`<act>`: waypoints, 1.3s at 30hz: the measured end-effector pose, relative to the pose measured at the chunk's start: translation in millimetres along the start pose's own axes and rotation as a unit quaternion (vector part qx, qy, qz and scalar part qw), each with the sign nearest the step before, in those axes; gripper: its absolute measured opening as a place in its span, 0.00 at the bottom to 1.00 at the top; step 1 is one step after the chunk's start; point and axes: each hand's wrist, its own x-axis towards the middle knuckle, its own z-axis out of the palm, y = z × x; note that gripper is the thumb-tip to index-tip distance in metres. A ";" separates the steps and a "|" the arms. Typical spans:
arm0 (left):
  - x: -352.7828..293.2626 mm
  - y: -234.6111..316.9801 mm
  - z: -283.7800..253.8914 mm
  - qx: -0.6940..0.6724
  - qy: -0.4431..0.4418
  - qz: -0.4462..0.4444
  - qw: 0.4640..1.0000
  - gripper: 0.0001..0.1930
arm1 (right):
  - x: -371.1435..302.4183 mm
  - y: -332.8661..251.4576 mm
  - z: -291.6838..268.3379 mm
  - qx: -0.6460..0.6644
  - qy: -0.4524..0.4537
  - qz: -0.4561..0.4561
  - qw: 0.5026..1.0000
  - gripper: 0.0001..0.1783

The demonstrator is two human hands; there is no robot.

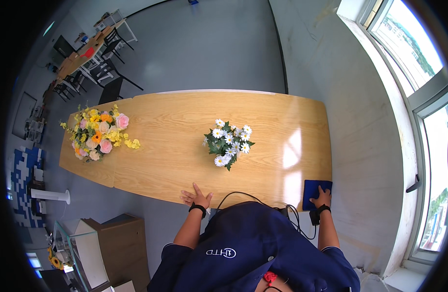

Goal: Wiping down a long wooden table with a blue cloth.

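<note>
My left hand [198, 198] rests on the near edge of the wooden table [160, 160], its fingers spread and nothing in them. At the table's near right corner, my right hand [323, 197] lies on top of a flat, square, dark blue piece [309, 189] that looks like folded cloth. The thumb and fingers of that hand are apart and touch its surface. A bunch of white daisies [228, 141] with green leaves stands near the middle of the table; its pot is hidden under the leaves.
A yellow, orange and pink flower arrangement [98, 132] stands at the table's left end. Black cables [243, 193] hang over the near edge by my body. A wall [355, 146] and windows [435, 146] border the right side. A brown cabinet [119, 243] is at lower left.
</note>
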 end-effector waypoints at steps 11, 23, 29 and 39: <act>3.4 5.3 -11.6 0.008 -0.021 -0.013 1.000 0.49 | 4.1 -2.2 0.7 0.000 0.008 -0.003 1.000 0.42; 0.2 5.6 -8.5 0.038 -0.053 -0.022 0.998 0.49 | 3.3 6.2 5.0 -0.002 0.002 -0.019 1.000 0.45; 8.5 3.1 -7.1 0.008 -0.044 -0.008 0.999 0.49 | 9.8 2.8 7.3 -0.017 -0.001 -0.021 1.000 0.44; 14.6 -31.4 -39.0 0.075 -0.125 0.124 0.981 0.48 | 11.5 1.1 15.5 -0.072 -0.015 -0.045 0.996 0.45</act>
